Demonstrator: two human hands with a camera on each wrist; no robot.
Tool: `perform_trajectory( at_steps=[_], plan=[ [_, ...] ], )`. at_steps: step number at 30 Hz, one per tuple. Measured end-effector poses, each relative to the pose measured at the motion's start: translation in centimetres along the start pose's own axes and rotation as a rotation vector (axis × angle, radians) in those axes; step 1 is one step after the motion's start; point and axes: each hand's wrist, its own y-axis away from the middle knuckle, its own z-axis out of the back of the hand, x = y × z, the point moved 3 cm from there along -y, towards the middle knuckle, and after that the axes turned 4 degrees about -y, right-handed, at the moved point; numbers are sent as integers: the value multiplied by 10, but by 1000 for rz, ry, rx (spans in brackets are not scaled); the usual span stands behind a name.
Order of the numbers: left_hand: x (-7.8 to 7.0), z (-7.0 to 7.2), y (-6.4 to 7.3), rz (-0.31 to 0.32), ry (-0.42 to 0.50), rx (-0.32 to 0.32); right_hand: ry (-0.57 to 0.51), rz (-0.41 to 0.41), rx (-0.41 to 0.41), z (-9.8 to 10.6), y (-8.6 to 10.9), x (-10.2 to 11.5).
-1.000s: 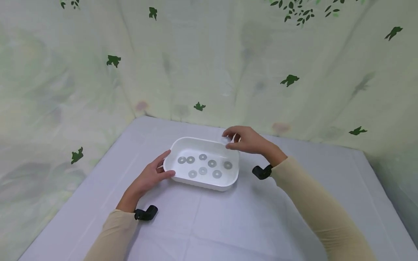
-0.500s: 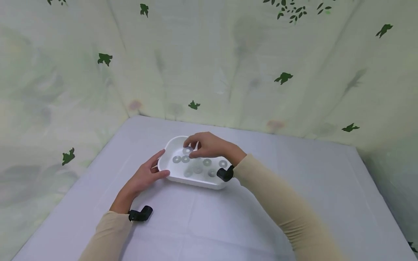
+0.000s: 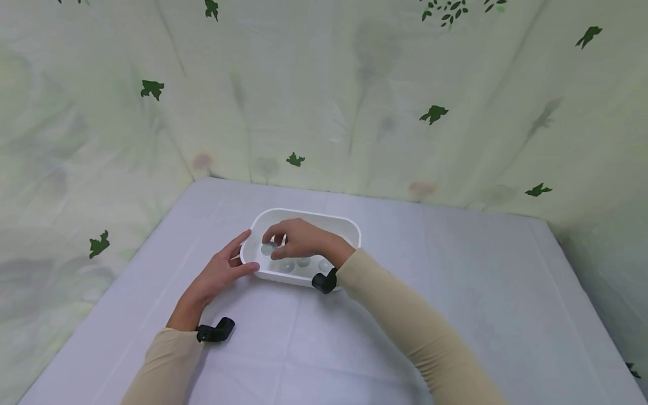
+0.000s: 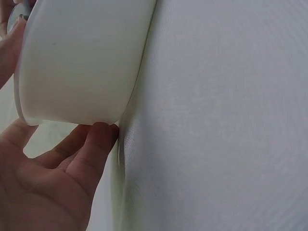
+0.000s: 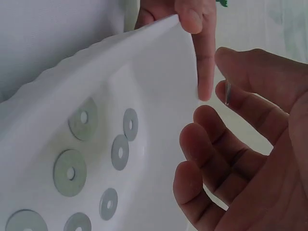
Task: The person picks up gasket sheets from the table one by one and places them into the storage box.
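Note:
A white plastic tray [image 3: 349,228] with rounded corners stands on the cloth-covered table. Its left end is held by my left hand [image 3: 216,275], thumb over the near rim and fingers spread along the outer wall. In the left wrist view, fingertips touch low on the tray's side [image 4: 82,62]. My right hand [image 3: 301,239] is over the tray's left half, pinching a flat metal washer [image 5: 227,93] between thumb and index finger, seen edge-on in the right wrist view. Several grey washers [image 5: 70,172] lie flat on the tray's floor; the hand hides some in the head view.
White cloth [image 3: 405,292] covers the table around the tray. A pale curtain [image 3: 324,101] with green leaf prints hangs behind and to the left. A black wrist camera [image 3: 324,281] on the right arm overlaps the tray's near rim.
My right hand has moved left from the tray's far right rim to over its left half, carrying a washer. My left hand keeps its hold. The head view has shifted slightly.

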Motion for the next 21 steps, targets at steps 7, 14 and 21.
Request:
perform_trajectory(
  at_steps=[7,14,21],
  plan=[
    [0,-3,-1,-8,17,0,48,-10,10,-7,-1,-2],
    [-3,-3,-3,-11,-8,10,32,-13,10,-3,-1,-2],
    [-4,-3,-4,-5,-32,4,69,-10,-31,9,3,-6]
  ],
)
